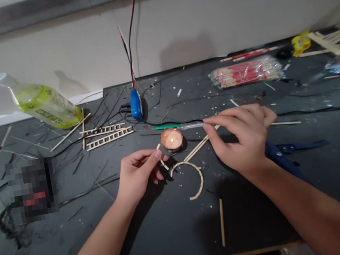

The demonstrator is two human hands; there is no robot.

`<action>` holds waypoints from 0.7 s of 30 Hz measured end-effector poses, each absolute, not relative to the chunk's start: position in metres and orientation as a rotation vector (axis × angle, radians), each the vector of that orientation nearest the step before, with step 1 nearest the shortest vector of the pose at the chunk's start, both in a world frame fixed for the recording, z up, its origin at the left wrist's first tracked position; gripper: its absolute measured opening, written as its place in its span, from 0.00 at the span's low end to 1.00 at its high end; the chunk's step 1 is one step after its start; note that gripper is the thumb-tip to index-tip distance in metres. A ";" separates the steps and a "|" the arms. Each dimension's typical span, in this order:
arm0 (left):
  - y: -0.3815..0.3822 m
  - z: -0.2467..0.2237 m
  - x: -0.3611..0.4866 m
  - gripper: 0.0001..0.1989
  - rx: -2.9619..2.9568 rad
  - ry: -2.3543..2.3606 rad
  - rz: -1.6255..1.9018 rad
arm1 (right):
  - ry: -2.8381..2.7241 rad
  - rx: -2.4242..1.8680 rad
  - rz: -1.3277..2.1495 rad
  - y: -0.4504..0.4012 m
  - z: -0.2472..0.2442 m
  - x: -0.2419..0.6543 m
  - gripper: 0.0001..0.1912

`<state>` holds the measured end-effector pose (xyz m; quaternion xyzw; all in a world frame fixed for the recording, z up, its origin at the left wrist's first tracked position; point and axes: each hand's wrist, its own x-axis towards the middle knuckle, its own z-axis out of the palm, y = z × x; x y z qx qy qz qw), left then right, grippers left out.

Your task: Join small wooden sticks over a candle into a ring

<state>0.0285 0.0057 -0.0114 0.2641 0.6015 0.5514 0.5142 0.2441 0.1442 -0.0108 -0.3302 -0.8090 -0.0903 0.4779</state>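
Observation:
Between thumb and fingers, my left hand [141,170] pinches a short curved piece of joined wooden bits [163,161]. My right hand [242,132] grips the clear end of a thin rod with a green tip [167,126], which points left above a small round bowl [172,139]. A small bright spot shows inside the bowl. Just below it lies a curved arc of wooden bits [202,178], its upper end near my left hand's piece. Two long thin sticks [196,148] run from the arc up towards my right hand.
Small wooden ladders [109,138], a blue device [135,105] with cables, and a tilted green-labelled bottle [45,102] are behind on the left. Wrapped red-and-white sticks [245,72] lie back right. Blue pliers-like handles [284,158] rest by my right forearm; a loose stick [222,222] lies in front.

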 end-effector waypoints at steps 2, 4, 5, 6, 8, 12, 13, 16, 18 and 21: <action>0.005 -0.012 0.030 0.16 0.626 1.430 1.317 | -1.958 -0.812 -0.170 0.143 -0.009 0.244 0.05; 0.005 -0.013 0.033 0.15 0.607 1.390 1.331 | -1.945 -0.810 -0.122 0.141 -0.007 0.245 0.05; 0.005 -0.013 0.035 0.15 0.593 1.362 1.343 | -1.940 -0.807 -0.104 0.141 -0.006 0.245 0.05; 0.005 -0.014 0.036 0.15 0.576 1.331 1.356 | -1.936 -0.802 -0.090 0.140 -0.005 0.245 0.05; 0.005 -0.015 0.039 0.15 0.540 1.278 1.376 | -1.934 -0.790 -0.067 0.138 -0.004 0.246 0.06; 0.004 -0.016 0.042 0.14 0.499 1.212 1.385 | -1.936 -0.761 -0.016 0.132 -0.004 0.245 0.07; 0.004 -0.017 0.042 0.13 0.497 1.198 1.385 | -1.939 -0.753 0.000 0.131 -0.004 0.245 0.07; 0.003 -0.019 0.042 0.11 0.503 1.170 1.389 | -1.957 -0.728 0.041 0.126 -0.005 0.243 0.08; 0.003 -0.020 0.042 0.10 0.511 1.169 1.388 | -1.967 -0.720 0.057 0.124 -0.006 0.242 0.08; 0.003 -0.020 0.043 0.10 0.523 1.184 1.380 | -1.975 -0.713 0.065 0.122 -0.006 0.241 0.07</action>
